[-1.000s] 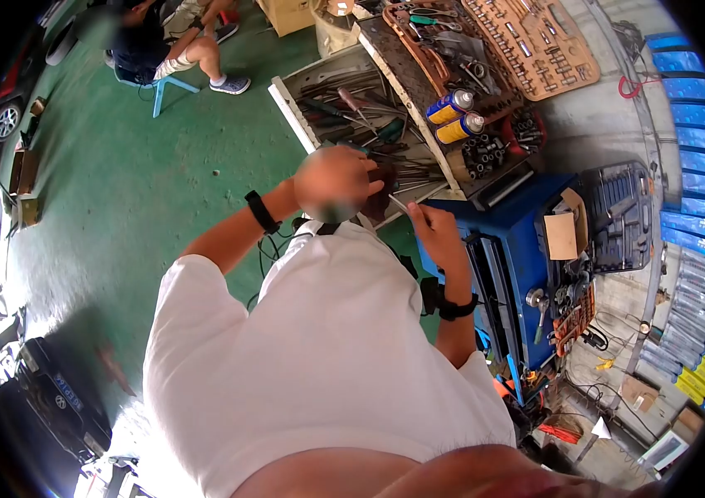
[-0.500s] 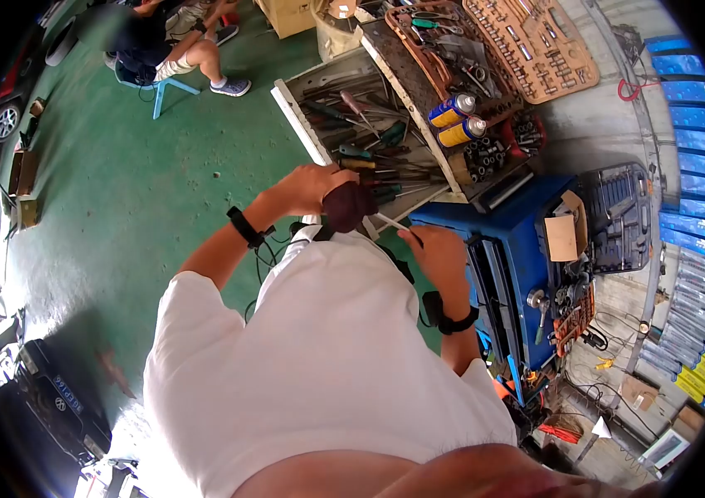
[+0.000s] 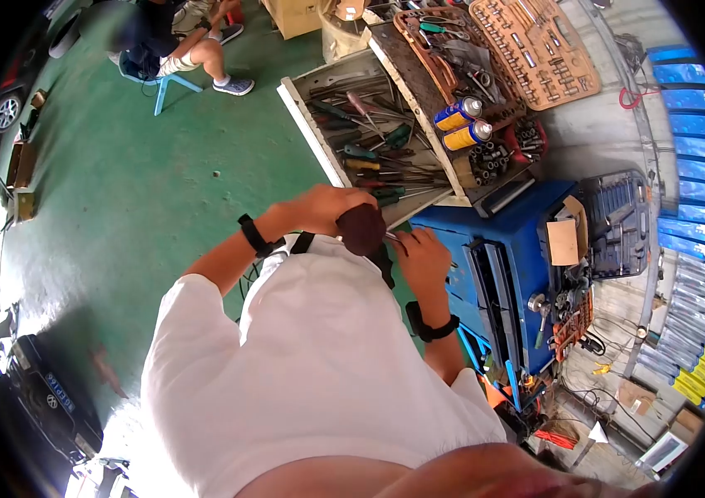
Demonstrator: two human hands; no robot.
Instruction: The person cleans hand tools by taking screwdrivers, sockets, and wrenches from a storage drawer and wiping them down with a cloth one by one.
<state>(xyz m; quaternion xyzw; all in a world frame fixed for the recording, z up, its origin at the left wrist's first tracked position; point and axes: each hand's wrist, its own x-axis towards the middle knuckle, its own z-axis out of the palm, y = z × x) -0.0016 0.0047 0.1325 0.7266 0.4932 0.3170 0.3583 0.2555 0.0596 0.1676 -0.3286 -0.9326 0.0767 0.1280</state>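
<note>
Maroon cloth fills our curled left hand; our right hand pinches a metal shaft; handling seems unfinished.

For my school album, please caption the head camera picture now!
Left hand holds dark cloth, right hand holds thin tool, near open drawer of screwdrivers.

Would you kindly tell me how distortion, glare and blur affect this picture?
Head view: fisheye distortion bends straight edges, with black corners; same view, glare whitens the green floor at lower left; same view, a smooth blur hides the head of the seated person, and the dark maroon cloth shows little detail.
</note>
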